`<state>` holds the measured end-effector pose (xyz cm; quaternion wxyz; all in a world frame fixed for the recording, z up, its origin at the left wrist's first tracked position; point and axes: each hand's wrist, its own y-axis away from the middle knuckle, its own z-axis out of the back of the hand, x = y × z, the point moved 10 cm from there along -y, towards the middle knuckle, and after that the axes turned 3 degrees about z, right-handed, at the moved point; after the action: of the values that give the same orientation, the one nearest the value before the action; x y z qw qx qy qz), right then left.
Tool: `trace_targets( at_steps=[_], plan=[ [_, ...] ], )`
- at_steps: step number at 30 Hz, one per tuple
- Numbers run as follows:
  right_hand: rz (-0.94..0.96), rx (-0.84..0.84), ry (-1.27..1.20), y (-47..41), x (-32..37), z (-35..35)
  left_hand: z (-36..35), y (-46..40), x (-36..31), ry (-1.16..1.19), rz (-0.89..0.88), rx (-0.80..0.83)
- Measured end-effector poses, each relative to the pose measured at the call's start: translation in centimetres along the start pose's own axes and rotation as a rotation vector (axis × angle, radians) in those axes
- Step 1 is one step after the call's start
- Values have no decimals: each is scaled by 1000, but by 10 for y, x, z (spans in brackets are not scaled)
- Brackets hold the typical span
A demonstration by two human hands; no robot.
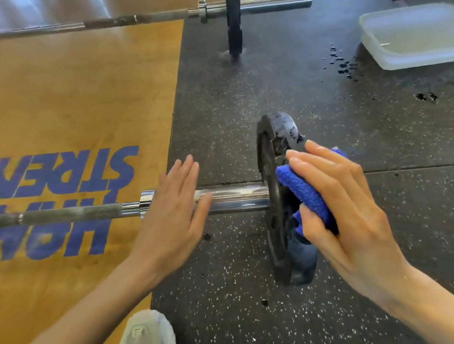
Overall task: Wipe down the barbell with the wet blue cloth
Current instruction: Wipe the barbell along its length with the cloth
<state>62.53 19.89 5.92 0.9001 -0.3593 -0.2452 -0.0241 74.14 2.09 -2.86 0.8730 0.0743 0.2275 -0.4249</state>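
The steel barbell (232, 200) lies on the speckled rubber floor (398, 207). The left hand (173, 210) rests flat with fingers spread on its sleeve. The right hand (339, 200) pinches the folded wet blue cloth (303, 193) against the black weight plate (274, 209). The bar could roll, since the flat palm barely restrains it.

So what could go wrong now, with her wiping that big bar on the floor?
The barbell rests on a round plate, so it might roll; the left hand lies flat on the sleeve, fingers straight, and may not stop it. The right hand holds the wet blue cloth against the plate's outer face, where fingers could get pinched. Water drops already lie by the tub, so the floor might get slippery.
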Motion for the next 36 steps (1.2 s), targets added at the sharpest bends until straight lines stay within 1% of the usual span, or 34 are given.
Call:
trace_targets(
  at_steps=[4, 6, 14, 18, 21, 28, 33, 36],
  plan=[
    [5, 41, 21, -6, 6, -15, 9, 8, 27, -64, 13, 1],
    [15, 59, 60, -9, 9, -21, 7, 9, 33, -84, -18, -2],
    [46, 126, 314, -7, 33, -60, -10, 4, 65, -129, -137, 14],
    [-15, 136, 422, 2, 35, -88, -16, -1, 79, -151, -214, 44],
    [-79, 188, 465, 14, 33, -112, -17, -5, 86, -148, -274, 43],
    [-263, 248, 539, 36, 0, -151, -20, -7, 98, -142, -410, 84],
    [-285, 263, 618, 29, -9, -153, -17, -13, 99, -125, -486, 122],
    [-289, 248, 652, 23, -13, -153, -17, -18, 97, -90, -501, 152]
  ],
)
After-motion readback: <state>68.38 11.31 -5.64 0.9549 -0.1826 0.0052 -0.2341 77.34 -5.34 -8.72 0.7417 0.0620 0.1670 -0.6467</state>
